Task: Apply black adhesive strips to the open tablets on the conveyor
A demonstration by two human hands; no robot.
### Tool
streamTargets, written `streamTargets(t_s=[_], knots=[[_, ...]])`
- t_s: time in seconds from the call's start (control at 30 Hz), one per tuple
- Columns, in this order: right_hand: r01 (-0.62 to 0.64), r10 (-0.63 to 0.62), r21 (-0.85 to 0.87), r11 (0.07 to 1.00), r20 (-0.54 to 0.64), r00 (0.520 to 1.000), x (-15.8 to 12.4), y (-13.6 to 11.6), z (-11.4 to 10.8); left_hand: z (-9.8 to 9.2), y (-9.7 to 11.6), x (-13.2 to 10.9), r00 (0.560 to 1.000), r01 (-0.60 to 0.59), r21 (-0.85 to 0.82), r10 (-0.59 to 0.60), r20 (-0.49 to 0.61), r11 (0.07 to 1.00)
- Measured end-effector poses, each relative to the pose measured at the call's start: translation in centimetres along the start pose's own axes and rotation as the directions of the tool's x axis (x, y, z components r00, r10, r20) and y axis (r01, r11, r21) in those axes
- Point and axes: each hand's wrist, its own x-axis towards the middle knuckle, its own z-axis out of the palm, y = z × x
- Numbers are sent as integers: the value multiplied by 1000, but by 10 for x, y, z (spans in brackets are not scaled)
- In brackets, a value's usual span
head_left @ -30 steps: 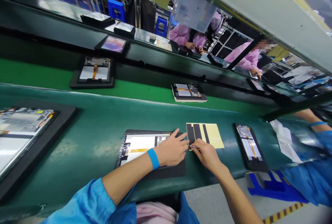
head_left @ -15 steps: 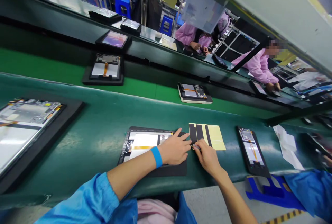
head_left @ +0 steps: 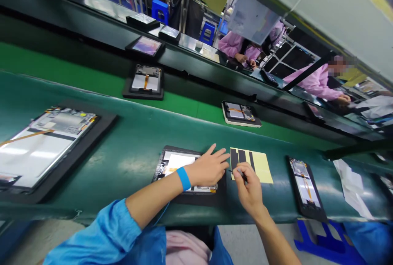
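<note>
My left hand has its fingers spread over the right part of an opened tablet on a black pad, its fingertips close to a yellow sheet. Black strips lie on that sheet's left half. Just right of my left hand, my right hand is closed in a pinch on a small dark tool at the sheet's lower left. The tool's thin tip points left. A blue band circles my left wrist. My left hand and forearm hide part of the tablet.
A large opened tablet lies on the left, a smaller one on the right beside white paper. More devices rest on the green belt behind. Persons in pink work across the line. A blue stool stands at lower right.
The camera view has shifted, so the scene sits further right. My right hand has turned, showing more of the dark tool. My left hand's fingers are spread above the tablet's right side.
</note>
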Motion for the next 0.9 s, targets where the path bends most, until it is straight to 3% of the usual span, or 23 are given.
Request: streamTargets(t_s=[0.17,0.33,0.4,0.5,0.57,0.63,0.73,0.9], knots=[[-14,-20,202,979,163,986,14,-29,33,-34,-21,-56,960,250,-19,-251,-127,968],[-118,-21,367,923,354,935,26,-52,65,-42,-29,-126,848,453,-91,-459,-265,887],[-241,0,394,887,520,854,29,-60,75,-39,-28,-149,800,506,-128,-519,-301,853],[-420,-6,338,842,785,620,32,-71,89,-32,-22,-175,731,564,-184,-590,-343,805],[-446,-33,281,850,873,487,37,-75,97,-27,-18,-187,700,584,-210,-617,-359,784],[-420,-49,247,873,902,429,43,-77,104,-22,-13,-194,690,587,-220,-624,-367,779],[-360,-47,219,907,902,430,54,-78,112,-16,-7,-200,697,579,-216,-615,-368,786],[-236,-1,140,962,861,509,65,-74,119,-11,0,-202,723,550,-190,-577,-380,814]])
